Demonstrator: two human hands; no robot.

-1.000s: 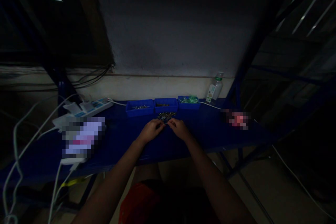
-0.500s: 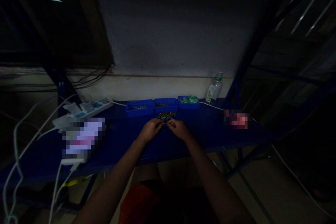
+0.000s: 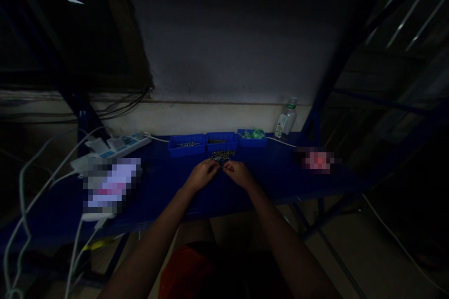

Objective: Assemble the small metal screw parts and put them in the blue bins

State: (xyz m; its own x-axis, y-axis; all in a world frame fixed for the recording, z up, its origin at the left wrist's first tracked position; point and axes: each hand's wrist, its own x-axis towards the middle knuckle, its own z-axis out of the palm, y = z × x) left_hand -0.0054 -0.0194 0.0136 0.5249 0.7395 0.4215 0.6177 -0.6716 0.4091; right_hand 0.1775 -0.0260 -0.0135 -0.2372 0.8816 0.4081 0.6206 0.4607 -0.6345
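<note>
The left hand (image 3: 202, 174) and the right hand (image 3: 238, 173) meet over the tabletop (image 3: 157, 189), near its middle, thumbs and fingertips pinched toward each other. Each hand's grip is closed on one end of a small thin piece (image 3: 220, 167) that bridges the narrow gap between them; it is too small and dark to tell its exact shape. Just to the far side of the fingertips lies a loose pile of small metal parts (image 3: 224, 154), spread on the blue surface. Beyond the pile, three blue bins stand in a row from left to right: the left bin (image 3: 187, 151) holds slim silvery pieces (image 3: 187, 144), the middle bin (image 3: 222, 146) holds small darker pieces (image 3: 217, 141), and the right bin (image 3: 251, 142) holds crumpled green, see-through material (image 3: 255, 134). Farther right, a clear bottle (image 3: 286, 121) with a green cap band stands near the wall (image 3: 210, 117). On the left, a white power strip (image 3: 129, 145) carries plugs, and nearer than it sits a pixelated object (image 3: 114, 184). Another pixelated object (image 3: 317, 160), reddish, lies toward the right end.
</note>
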